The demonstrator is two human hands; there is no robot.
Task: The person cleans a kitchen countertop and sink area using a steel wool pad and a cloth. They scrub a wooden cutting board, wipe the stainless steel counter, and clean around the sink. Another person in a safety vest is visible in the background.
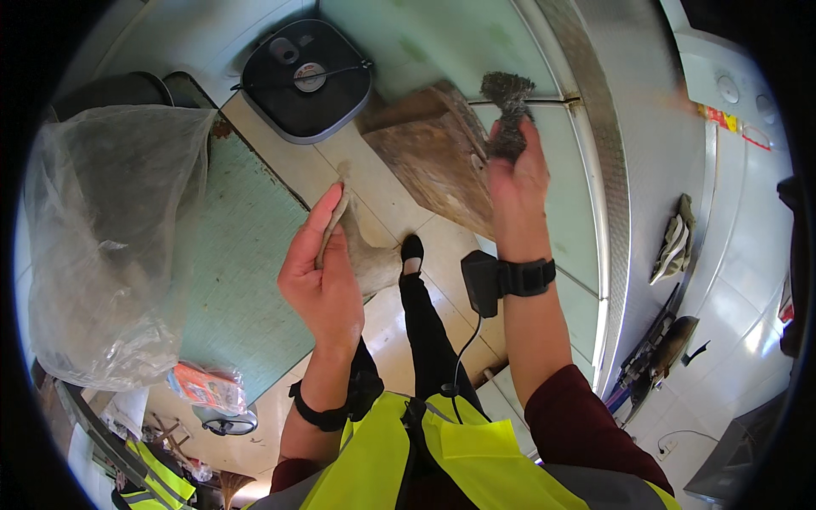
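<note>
My left hand (pixel 325 274) pinches a greyish-beige cloth (pixel 376 264) between thumb and fingers, over the tiled floor beside the green tabletop; the cloth hangs down to the right of the hand. Held up at the right, my right hand (pixel 519 153) grips a dark wire-mesh scouring pad (pixel 510 121), whose frayed upper part sticks out beyond the fingers. Beyond that hand are pale green cabinet panels (pixel 561 185). The two hands are apart.
A clear plastic bag (pixel 115 255) covers the left of the green table (pixel 255 255). On the floor stand a black-lidded appliance (pixel 306 80) and a brown wooden board (pixel 433 159). A metal counter edge (pixel 612 159) runs along the right, with a folded cloth (pixel 677 245) on it.
</note>
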